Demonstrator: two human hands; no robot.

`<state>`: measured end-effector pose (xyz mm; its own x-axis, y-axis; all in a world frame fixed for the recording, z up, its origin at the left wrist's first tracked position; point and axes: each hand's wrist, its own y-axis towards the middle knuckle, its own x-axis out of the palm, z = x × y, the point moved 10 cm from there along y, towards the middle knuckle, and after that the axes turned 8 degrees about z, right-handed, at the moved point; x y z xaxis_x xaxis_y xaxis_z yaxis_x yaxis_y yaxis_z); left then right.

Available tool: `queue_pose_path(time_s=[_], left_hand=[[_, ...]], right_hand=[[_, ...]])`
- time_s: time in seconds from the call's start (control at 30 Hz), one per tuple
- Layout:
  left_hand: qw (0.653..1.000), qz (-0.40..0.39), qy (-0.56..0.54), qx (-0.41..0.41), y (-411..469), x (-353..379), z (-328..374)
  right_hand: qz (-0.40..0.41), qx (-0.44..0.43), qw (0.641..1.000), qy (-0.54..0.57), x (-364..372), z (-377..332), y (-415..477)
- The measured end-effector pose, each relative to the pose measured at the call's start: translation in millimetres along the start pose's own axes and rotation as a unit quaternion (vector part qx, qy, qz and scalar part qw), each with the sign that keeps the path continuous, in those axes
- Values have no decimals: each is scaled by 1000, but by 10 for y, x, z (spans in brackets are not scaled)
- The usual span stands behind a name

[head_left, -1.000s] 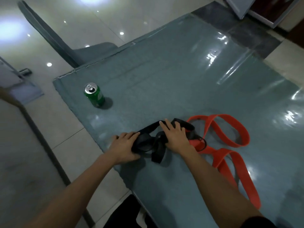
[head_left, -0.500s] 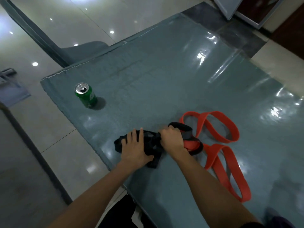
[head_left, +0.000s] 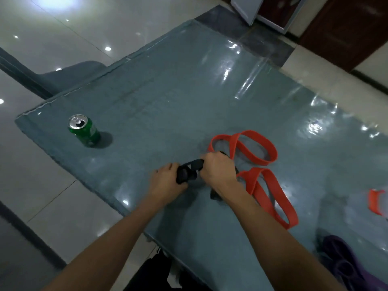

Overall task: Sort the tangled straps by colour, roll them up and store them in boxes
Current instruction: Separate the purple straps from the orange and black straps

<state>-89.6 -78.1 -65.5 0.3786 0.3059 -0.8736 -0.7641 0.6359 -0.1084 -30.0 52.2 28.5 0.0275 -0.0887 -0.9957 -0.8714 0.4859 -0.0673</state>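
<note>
Two hands, what did each have?

My left hand [head_left: 168,182] had its fingers curled round the rolled end of the black strap [head_left: 186,175]. My right hand [head_left: 218,171] clenched the same strap just beside it, knuckles up.

Strap's run?

A short span lay left-to-right between my fists, near the table [head_left: 168,91] edge on my side. The red strap [head_left: 252,148] looped just right of the right fist, possibly snagged on it.

Nearer hand for rolling?

Left, I judged.

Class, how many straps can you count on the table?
4: black strap held in left hand and right hand; red strap beside it; orange strap at right edge; purple strap bottom right. More may be hidden.
</note>
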Motion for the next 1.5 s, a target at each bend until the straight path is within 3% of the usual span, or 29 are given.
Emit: queue_pose_path(time_s=[0.17, 0.33, 0.43, 0.6, 0.8, 1.03, 1.27, 1.5], left_hand=[[989, 15, -50, 139, 161, -419, 772], [951, 66, -50, 299, 30, -760, 1931], [921, 68, -39, 381, -224, -693, 2586], [863, 7, 7, 505, -1179, 28, 3807], [800, -74, 13, 595, -2714, 948, 4999], [719, -118, 32, 685, -4345, 1816, 5973], [654, -179, 40, 734, -5442, 2530, 6622], [627, -244, 36, 739, -6114, 3342, 7274]], right_hand=[[85, 41, 996, -3, -653, 519, -404], [189, 113, 975, 19, -1165, 1344, -1022], [220, 169, 959, 58, -1202, 1859, -1541], [216, 273, 935, 61, -1027, 2843, -3055], [230, 402, 885, 41, -801, 3730, -5138], [249, 500, 827, 61, -468, 4262, -7194], [244, 571, 782, 55, -273, 4629, -8516], [234, 610, 755, 60, -44, 5277, -9408]])
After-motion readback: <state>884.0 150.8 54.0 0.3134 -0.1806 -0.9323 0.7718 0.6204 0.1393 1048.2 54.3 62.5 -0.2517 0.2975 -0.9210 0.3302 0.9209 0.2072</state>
